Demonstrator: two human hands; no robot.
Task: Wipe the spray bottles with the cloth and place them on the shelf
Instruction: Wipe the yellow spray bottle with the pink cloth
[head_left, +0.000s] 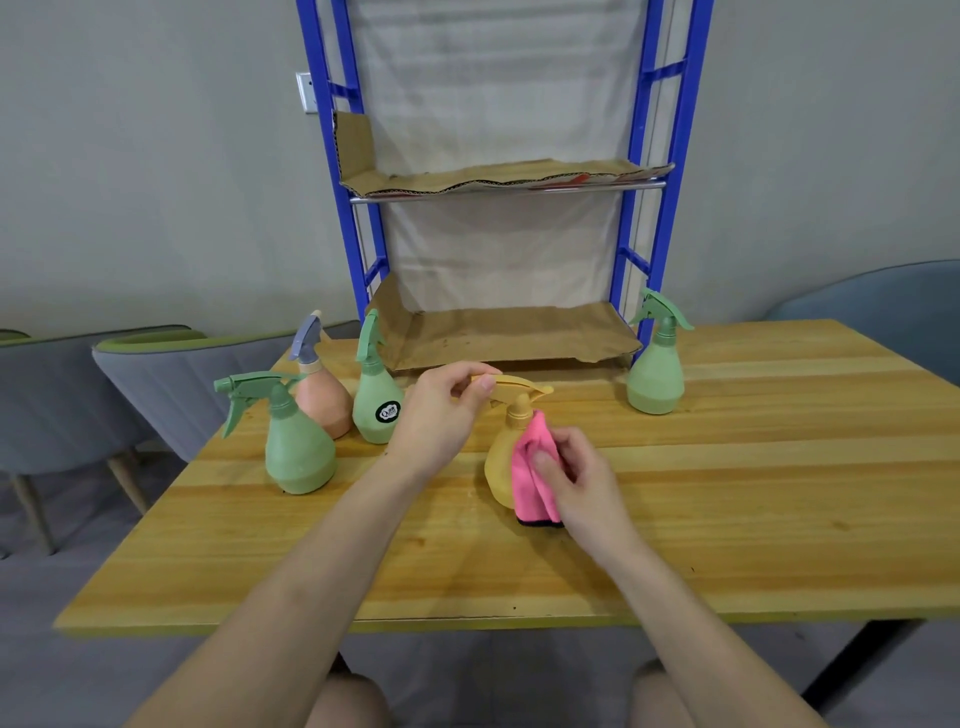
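A yellow spray bottle (500, 465) stands upright on the wooden table (727, 493), near the middle. My left hand (441, 415) grips its trigger head from the left. My right hand (576, 475) presses a pink cloth (532, 467) against the bottle's right side. Three bottles stand to the left: a green one (297, 449), an orange one with a grey head (322, 397), and a green one with a black label (375, 402). Another green bottle (655, 371) stands at the right, by the shelf. The blue shelf (498, 182) behind the table has two cardboard-lined levels with no bottles on them.
Grey chairs (171, 384) stand to the left of the table, and a blue-grey chair (893, 306) at the far right. The lower shelf board (514, 332) sits level with the table's back edge. My knees show below the table's front edge.
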